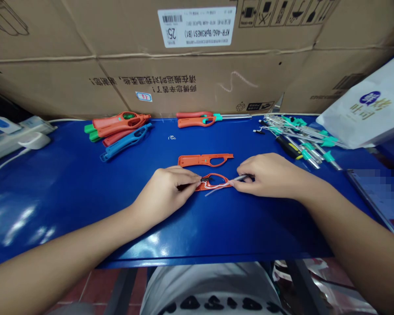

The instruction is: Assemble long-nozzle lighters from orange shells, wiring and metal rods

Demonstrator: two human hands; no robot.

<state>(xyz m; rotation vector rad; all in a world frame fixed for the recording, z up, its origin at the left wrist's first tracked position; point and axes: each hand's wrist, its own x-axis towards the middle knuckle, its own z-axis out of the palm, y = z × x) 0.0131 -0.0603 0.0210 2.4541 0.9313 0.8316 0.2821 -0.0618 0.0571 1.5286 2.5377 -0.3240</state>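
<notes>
Pinching a small black part, the left hand faces the right hand, which grips a slim metal tube. The loose white wires could snag or get trapped, I judge, if the tube shifts across them. Between both hands, on the tabletop, lies an orange lighter shell half; a second orange half lies just beyond.

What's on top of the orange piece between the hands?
White wires cross over the orange piece, and the left hand pinches a small dark part there. That hand covers the piece's left end, so what lies under its fingers can't be seen.
</notes>
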